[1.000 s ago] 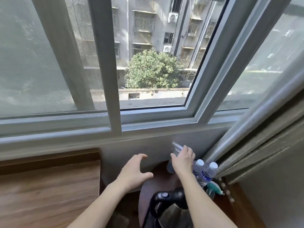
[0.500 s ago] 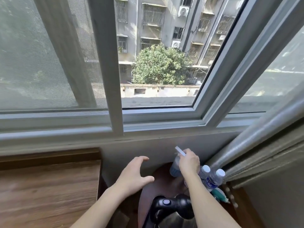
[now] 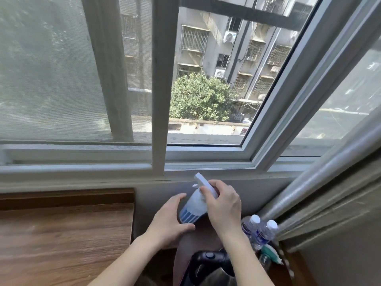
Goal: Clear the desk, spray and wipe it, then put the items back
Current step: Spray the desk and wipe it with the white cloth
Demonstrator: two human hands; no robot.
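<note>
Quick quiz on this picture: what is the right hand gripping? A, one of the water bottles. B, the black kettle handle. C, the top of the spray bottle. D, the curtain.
C: the right hand grips the white trigger head of the spray bottle, lifted and tilted, while the left hand cups its lower body; the water bottles stand untouched beside it.

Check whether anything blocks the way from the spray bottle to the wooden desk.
Nothing visible does. The right hand grips the spray bottle by its top, the left hand at its base; the desk lies to their left.
</note>
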